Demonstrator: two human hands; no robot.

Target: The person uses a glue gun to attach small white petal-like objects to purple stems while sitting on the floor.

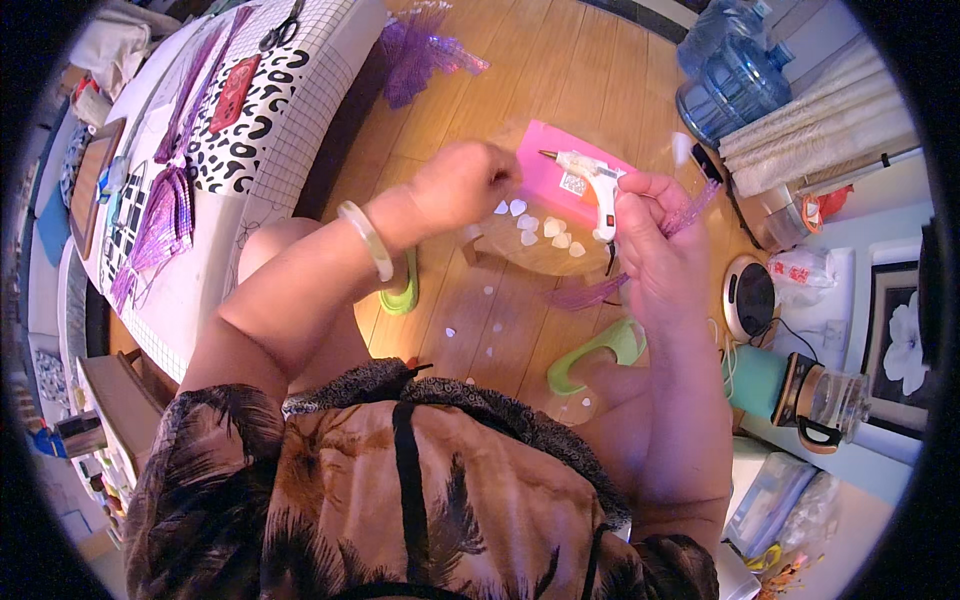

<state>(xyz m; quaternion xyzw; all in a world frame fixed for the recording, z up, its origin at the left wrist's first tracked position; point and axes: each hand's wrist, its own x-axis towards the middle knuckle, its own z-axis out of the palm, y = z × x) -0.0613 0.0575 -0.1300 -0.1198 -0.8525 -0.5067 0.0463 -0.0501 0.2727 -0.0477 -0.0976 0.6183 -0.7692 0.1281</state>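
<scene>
My left hand (466, 184), with a pale bangle (367, 238) on its wrist, is blurred beside a pink box (544, 150). Its fingers are curled, and whatever is inside them is hidden. My right hand (660, 240) grips a shiny purple strip bundle (691, 206); a purple end (592, 292) hangs below. A white glue gun (600, 196) with a metal nozzle and red switch is against the right thumb and fingertips, overlapping the pink box. I cannot tell whether it is held or rests there. Small pale petal-like pieces (559, 231) lie on a low wooden stool (517, 251).
On the left, a white-covered bed (330, 82) carries purple tassels (161, 217), a red phone-like case (236, 91) and black scissors (283, 30). More purple material (412, 56) hangs at its far corner. Blue water jugs (739, 86) and a kettle (832, 401) stand right.
</scene>
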